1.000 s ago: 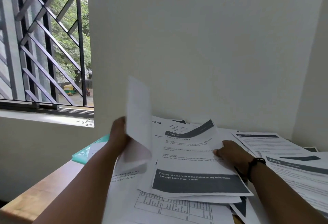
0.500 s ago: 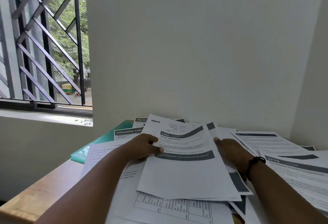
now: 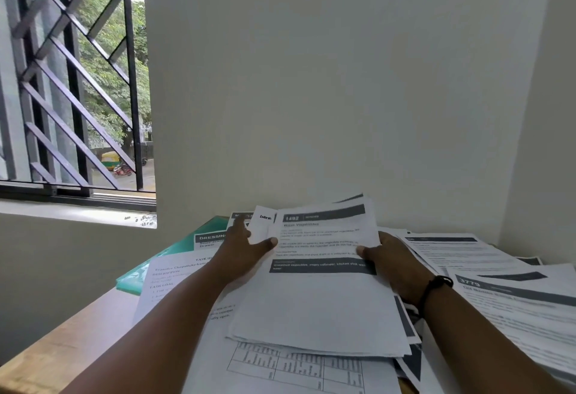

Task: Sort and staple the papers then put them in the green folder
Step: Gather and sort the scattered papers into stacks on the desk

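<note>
A stack of printed papers (image 3: 314,303) with dark header bars lies in the middle of the table. My left hand (image 3: 241,253) grips its left edge, thumb on top of the sheet. My right hand (image 3: 391,264) grips the right edge, thumb on the page; a black band circles that wrist. The stack's far end is raised a little off the pile below. The green folder (image 3: 149,272) lies at the left, mostly covered by loose sheets. No stapler is in view.
More printed sheets (image 3: 511,300) spread across the right side of the wooden table (image 3: 62,347). A page with a table grid (image 3: 296,365) lies under the stack at the front. A white wall stands close behind; a barred window (image 3: 71,81) is at the left.
One second ago my left hand held a sheet up; it laid it on the stack. Both hands now grip the stack's sides and its far end has risen.
</note>
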### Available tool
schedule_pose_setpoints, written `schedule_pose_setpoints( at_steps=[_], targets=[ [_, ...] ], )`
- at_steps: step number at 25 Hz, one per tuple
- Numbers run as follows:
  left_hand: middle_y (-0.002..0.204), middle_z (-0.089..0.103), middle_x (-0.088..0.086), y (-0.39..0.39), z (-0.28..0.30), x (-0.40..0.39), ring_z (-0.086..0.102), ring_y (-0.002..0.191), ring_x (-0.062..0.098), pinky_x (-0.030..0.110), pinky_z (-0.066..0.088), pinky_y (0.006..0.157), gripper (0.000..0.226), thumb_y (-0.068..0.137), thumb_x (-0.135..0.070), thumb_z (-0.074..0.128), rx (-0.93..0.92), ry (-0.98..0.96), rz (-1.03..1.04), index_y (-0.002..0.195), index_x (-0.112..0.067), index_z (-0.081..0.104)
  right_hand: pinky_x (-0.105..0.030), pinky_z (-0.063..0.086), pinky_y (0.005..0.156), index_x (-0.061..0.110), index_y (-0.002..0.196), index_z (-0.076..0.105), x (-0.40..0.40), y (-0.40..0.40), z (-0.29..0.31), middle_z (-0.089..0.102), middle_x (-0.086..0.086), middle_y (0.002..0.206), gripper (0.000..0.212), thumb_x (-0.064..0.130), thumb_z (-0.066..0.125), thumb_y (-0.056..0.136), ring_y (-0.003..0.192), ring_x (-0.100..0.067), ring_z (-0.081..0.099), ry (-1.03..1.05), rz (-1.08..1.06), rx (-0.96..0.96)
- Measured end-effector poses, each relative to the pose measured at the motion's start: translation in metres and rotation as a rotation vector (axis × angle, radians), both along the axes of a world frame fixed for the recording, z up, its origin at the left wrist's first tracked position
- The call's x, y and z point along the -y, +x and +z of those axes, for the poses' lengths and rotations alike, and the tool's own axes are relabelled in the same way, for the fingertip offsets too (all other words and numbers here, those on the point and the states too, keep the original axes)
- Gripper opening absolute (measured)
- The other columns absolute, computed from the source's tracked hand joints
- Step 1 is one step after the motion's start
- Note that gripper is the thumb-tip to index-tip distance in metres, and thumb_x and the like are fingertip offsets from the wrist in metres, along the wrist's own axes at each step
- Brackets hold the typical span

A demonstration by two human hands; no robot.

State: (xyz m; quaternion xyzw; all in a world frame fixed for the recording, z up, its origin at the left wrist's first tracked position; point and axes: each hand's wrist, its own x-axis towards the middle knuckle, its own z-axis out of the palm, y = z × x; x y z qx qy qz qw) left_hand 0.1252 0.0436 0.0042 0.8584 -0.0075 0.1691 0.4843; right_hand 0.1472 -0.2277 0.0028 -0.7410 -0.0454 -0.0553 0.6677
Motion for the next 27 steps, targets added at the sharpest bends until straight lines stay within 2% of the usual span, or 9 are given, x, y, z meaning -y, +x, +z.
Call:
schedule_pose_setpoints(
  at_steps=[3, 7, 10, 12, 16, 18, 20, 24, 27],
  targets=[
    [0.123, 0.064, 0.009, -0.005, 0.01, -0.002, 0.067, 0.102, 0.028, 0.04, 0.056, 0.082, 0.084, 0.075, -0.036, 0.08, -0.213, -0.515, -0.175, 0.141, -0.014, 0.033, -0.024, 0.057, 0.06, 0.005, 0.104, 0.061, -0.002, -0.009, 0.012, 0.071, -0.01, 0.097, 0.021, -0.009, 0.051, 0.092, 0.074, -0.017, 0.072, 0.255, 0.098, 0.06],
    [0.112, 0.072, 0.009, -0.02, 0.016, 0.01, 0.069, 0.102, 0.032, 0.047, 0.055, 0.09, 0.037, 0.087, -0.009, 0.067, -0.304, -0.573, -0.448, 0.122, -0.017, 0.058, -0.025, 0.058, 0.064, 0.002, 0.106, 0.062, -0.004, -0.015, 0.018, 0.071, -0.012, 0.1, 0.017, -0.004, 0.055, 0.092, 0.078, -0.018, 0.072, 0.28, 0.108, 0.082],
    [0.115, 0.07, 0.01, -0.025, 0.022, 0.021, 0.067, 0.106, 0.033, 0.054, 0.049, 0.097, 0.043, 0.082, -0.002, 0.069, -0.235, -0.541, -0.455, 0.121, -0.017, 0.06, -0.033, 0.053, 0.08, 0.003, 0.103, 0.065, 0.001, -0.018, 0.029, 0.07, -0.012, 0.102, 0.018, 0.018, 0.061, 0.093, 0.087, -0.024, 0.066, 0.012, 0.034, 0.057],
    [0.117, 0.07, 0.012, -0.026, 0.034, 0.025, 0.066, 0.107, 0.034, 0.055, 0.048, 0.098, 0.046, 0.077, -0.004, 0.072, -0.162, -0.506, -0.451, 0.122, -0.012, 0.061, -0.031, 0.048, 0.065, 0.006, 0.089, 0.059, 0.019, -0.027, 0.053, 0.063, -0.009, 0.084, 0.028, 0.034, 0.059, 0.093, 0.068, -0.023, 0.057, -0.15, -0.064, 0.01],
    [0.118, 0.068, 0.018, -0.021, 0.058, 0.028, 0.065, 0.106, 0.041, 0.06, 0.047, 0.097, 0.044, 0.081, -0.002, 0.068, -0.136, -0.601, -0.422, 0.123, -0.008, 0.061, -0.025, 0.043, 0.05, 0.005, 0.098, 0.055, 0.1, -0.05, 0.091, 0.062, -0.012, 0.093, 0.031, 0.035, 0.061, 0.091, 0.061, -0.023, 0.052, -0.425, -0.326, -0.111],
    [0.119, 0.067, 0.019, -0.019, 0.061, 0.037, 0.064, 0.106, 0.043, 0.062, 0.046, 0.095, 0.044, 0.081, -0.002, 0.065, -0.166, -0.678, -0.404, 0.124, -0.009, 0.06, -0.029, 0.046, 0.062, 0.005, 0.108, 0.058, 0.148, -0.069, 0.083, 0.061, -0.016, 0.105, 0.035, 0.032, 0.067, 0.087, 0.084, -0.029, 0.059, -0.785, -0.444, -0.211],
    [0.115, 0.068, 0.018, -0.021, 0.062, 0.054, 0.065, 0.103, 0.041, 0.058, 0.05, 0.092, 0.037, 0.084, -0.001, 0.061, -0.178, -0.725, -0.363, 0.121, -0.009, 0.06, -0.031, 0.047, 0.085, 0.003, 0.124, 0.058, 0.187, -0.088, 0.064, 0.06, -0.014, 0.124, 0.056, 0.035, 0.073, 0.08, 0.11, -0.028, 0.058, -1.06, -0.501, -0.366],
    [0.108, 0.07, 0.019, -0.032, 0.05, 0.093, 0.067, 0.096, 0.038, 0.05, 0.055, 0.085, 0.023, 0.089, 0.0, 0.059, -0.279, -0.681, -0.338, 0.111, -0.006, 0.062, -0.034, 0.039, 0.104, 0.008, 0.146, 0.034, 0.225, -0.116, 0.033, 0.043, -0.01, 0.146, 0.103, 0.051, 0.081, 0.065, 0.129, -0.026, 0.046, -0.98, -0.489, -0.492],
    [0.11, 0.07, 0.018, -0.04, 0.031, 0.11, 0.068, 0.098, 0.038, 0.049, 0.056, 0.085, 0.027, 0.09, 0.0, 0.058, -0.407, -0.549, -0.393, 0.117, -0.004, 0.061, -0.034, 0.036, 0.108, 0.007, 0.147, 0.03, 0.231, -0.126, 0.02, 0.037, -0.009, 0.15, 0.107, 0.055, 0.08, 0.065, 0.133, -0.026, 0.042, -0.989, -0.492, -0.528]
  ],
)
